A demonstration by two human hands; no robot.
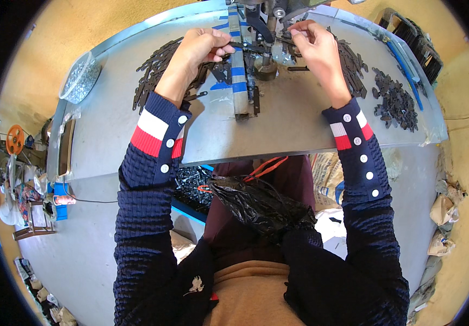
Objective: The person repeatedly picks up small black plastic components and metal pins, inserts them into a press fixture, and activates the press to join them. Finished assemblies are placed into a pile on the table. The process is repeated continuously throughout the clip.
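My left hand (206, 45) pinches the end of a flat black strip (237, 44), which reaches across a taped bar to the tooling of a bench-mounted machine (267, 48). On the machine's other side is my right hand (315, 44), thumb and forefinger close together beside another dark strip; whether they grip anything is hard to see. The bar (239, 83) is wrapped with blue tape. Under my left wrist spreads a pile of black strips with holed ends (153, 75). More black strips (352, 69) lie beyond my right hand.
A clear tub of small shiny metal parts (81, 79) stands at the table's left. Small black pieces (395, 102) are heaped at right, near a blue rod (405, 73). A black plastic bag (263, 203) covers my lap; a blue bin of dark parts (193, 189) sits below the table edge.
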